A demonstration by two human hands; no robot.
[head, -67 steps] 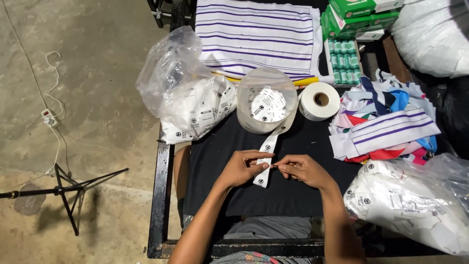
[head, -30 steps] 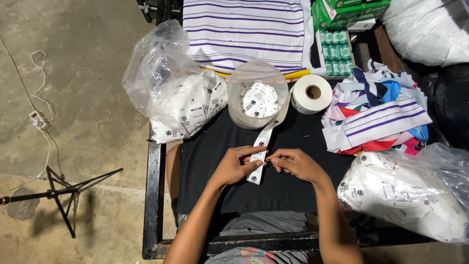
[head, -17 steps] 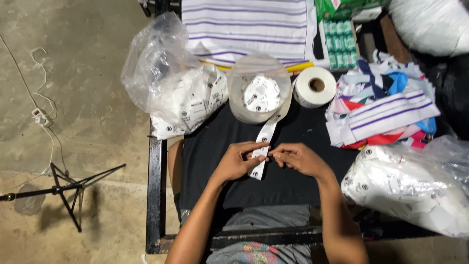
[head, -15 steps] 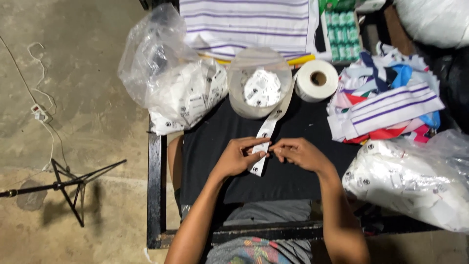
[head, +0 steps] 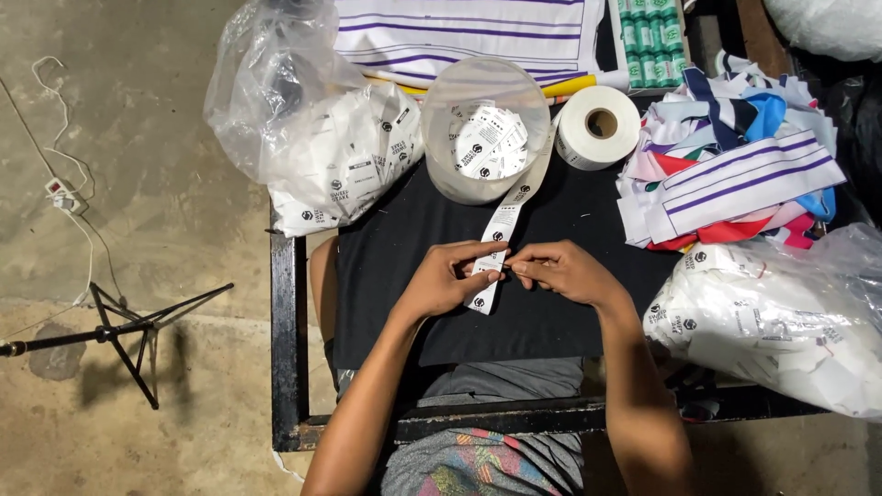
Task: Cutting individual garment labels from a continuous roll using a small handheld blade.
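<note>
Label strip (head: 503,225), white, trailing from the clear tub (head: 485,129), pinched just below the tub by left hand (head: 447,280) and right hand (head: 562,271), fingers narrow on it.

White tape roll (head: 599,126) beside striped fabric pile (head: 735,165); clear plastic bags of labels left (head: 312,147) and right (head: 772,321); tripod (head: 119,331) on floor.

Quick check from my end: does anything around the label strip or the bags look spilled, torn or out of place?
Nothing spilled or torn shows. The label strip trails out of the clear tub to both hands, left hand and right hand. The only untidy spot is the loose fabric pile on the right, overlapping the plastic bag.
</note>
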